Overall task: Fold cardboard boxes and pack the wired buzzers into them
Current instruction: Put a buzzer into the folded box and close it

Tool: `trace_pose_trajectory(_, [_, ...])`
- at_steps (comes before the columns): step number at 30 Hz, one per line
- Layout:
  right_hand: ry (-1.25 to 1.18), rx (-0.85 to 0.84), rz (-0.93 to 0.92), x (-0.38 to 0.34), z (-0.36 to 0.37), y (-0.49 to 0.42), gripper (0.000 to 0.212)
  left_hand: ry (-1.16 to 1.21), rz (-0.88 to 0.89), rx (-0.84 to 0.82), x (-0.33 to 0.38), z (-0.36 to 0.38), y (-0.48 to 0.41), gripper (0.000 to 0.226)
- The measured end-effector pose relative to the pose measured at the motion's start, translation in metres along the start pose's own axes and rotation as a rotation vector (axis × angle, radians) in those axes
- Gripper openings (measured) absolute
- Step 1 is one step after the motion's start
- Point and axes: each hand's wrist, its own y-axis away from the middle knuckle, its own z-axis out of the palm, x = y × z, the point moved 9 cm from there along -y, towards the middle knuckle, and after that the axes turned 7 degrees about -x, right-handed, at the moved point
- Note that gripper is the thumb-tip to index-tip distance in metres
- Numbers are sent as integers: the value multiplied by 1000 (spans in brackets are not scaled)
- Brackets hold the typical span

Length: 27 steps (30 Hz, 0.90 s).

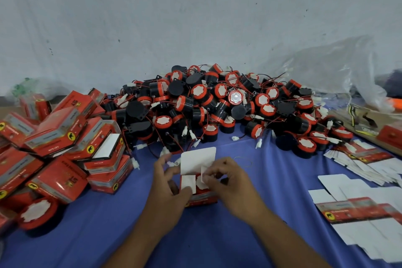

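A small red cardboard box [201, 197] stands on the blue cloth in front of me, its white lid flap [198, 159] raised. A buzzer with a white-topped red cap [199, 180] sits inside it. My left hand [168, 189] grips the box's left side, thumb on the left inner flap. My right hand [226, 178] pinches the right inner flap over the opening. Behind the box rises a big pile of black and red wired buzzers [217, 106].
Several packed red boxes [65, 143] are heaped at the left, with a loose buzzer [37, 213] at the near left. Flat unfolded box blanks [365, 213] lie at the right. A clear plastic bag [326, 76] lies at the back right against the white wall.
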Motion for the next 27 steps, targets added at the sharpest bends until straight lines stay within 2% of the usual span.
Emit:
trace_pose_trajectory(1, [-9, 22, 59, 6, 2, 0, 15, -7, 12, -26, 2, 2, -1, 71])
trace_pose_trajectory(3, [-108, 19, 129, 14, 4, 0, 46, -75, 13, -79, 3, 5, -2, 60])
trace_pose_trajectory(4, [-126, -3, 107, 12, 3, -1, 56, -96, 4, -86, 3, 4, -2, 51])
trace_pose_trajectory(5, [-103, -44, 52, 6, 2, -2, 57, -105, 1, -81, 2, 3, -3, 42])
trace_pose_trajectory(7, [-12, -139, -63, -5, 6, -2, 44, -128, 41, -59, 6, 2, -1, 28])
trace_pose_trajectory(9, [41, -213, -87, -8, 8, 0, 39, -171, 86, -18, 12, 1, 1, 23])
trace_pose_trajectory(11, [127, -304, -119, -10, 13, 4, 36, -222, 79, -1, 13, -1, 3, 26])
trace_pose_trajectory(13, [164, -340, -132, -9, 13, 5, 39, -218, 65, -52, 12, -2, 3, 34])
trace_pose_trajectory(16, [103, -330, -100, -4, 13, 3, 42, -87, 47, -187, 11, 4, 5, 35])
trace_pose_trajectory(18, [63, -319, -95, -3, 14, 2, 42, -115, 54, -228, 12, 7, 6, 29])
trace_pose_trajectory(22, [-39, -238, -101, -4, 6, 0, 35, -288, 109, -160, 11, 5, 5, 29])
trace_pose_trajectory(27, [-6, -200, -84, 4, 5, -3, 26, -216, 127, -196, 8, 6, 0, 25])
